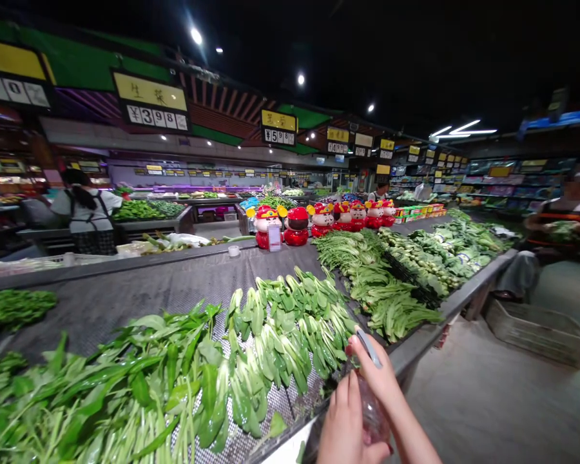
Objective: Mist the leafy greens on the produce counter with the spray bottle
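Note:
My left hand point(343, 422) is wrapped around a clear, pinkish rounded container point(373, 412) at the bottom of the head view. Just above it, my right hand point(379, 377) closes around the container's upper part, where a grey elongated piece point(368, 348) shows by the fingers. The exact kind of container is partly hidden by both hands. Beside them on the sloped display lie rows of leafy greens with pale stems point(280, 322). Longer-leaved greens point(125, 380) spread to the left.
The display's metal front edge point(444, 328) runs away to the right, past more bundled greens point(391, 290). Several red figurines point(296, 227) stand along its back. A plastic crate point(541, 332) rests on the floor. A person point(568, 222) stands at right, another point(89, 212) at left. Price signs point(149, 100) hang overhead.

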The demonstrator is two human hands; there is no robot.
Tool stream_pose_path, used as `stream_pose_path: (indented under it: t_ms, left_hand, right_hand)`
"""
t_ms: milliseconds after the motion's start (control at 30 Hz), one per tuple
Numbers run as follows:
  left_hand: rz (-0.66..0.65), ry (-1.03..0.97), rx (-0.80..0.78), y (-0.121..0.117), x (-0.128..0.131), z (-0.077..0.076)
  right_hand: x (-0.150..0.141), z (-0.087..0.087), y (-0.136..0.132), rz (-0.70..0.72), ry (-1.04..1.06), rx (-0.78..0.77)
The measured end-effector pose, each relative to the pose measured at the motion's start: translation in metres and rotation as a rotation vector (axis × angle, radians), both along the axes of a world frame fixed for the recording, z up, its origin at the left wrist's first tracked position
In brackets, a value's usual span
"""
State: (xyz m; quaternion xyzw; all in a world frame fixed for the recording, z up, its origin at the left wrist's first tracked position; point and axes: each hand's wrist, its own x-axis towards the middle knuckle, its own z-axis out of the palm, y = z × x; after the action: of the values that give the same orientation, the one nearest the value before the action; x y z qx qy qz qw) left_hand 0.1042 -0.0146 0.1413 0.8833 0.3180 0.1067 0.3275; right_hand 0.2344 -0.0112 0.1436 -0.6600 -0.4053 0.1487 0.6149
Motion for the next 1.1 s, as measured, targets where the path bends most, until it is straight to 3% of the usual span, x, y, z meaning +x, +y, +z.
stream_pose_path:
  t_ms: [233,600,767,933,1100]
  left_hand:
    - [0.059,0.025,-0.004,-0.003,-0.011,0.008]
    - [0.127,-0.001,-0.062,-0.006,-0.018,0.002]
    - [0.105,-0.074,-0.018,0.005,-0.022,0.001]
    - [0.079,-0.02,0.01,0.02,-0.041,0.006]
    - [0.079,-0.033,0.006,0.029,-0.063,0.007]
  right_hand:
    - [-0.013,0.006,0.003,0.066,0.012,-0.01]
    - [-0.018,-0.01,0.007,0.095,0.052,-0.061]
    - [-0.021,-0.003,0.015,0.108,0.043,-0.049]
    - [-0.041,0.004,0.025,0.102,0.099,-0.041]
    - [-0.064,0.006,0.034,0.045,-0.05,-0.05]
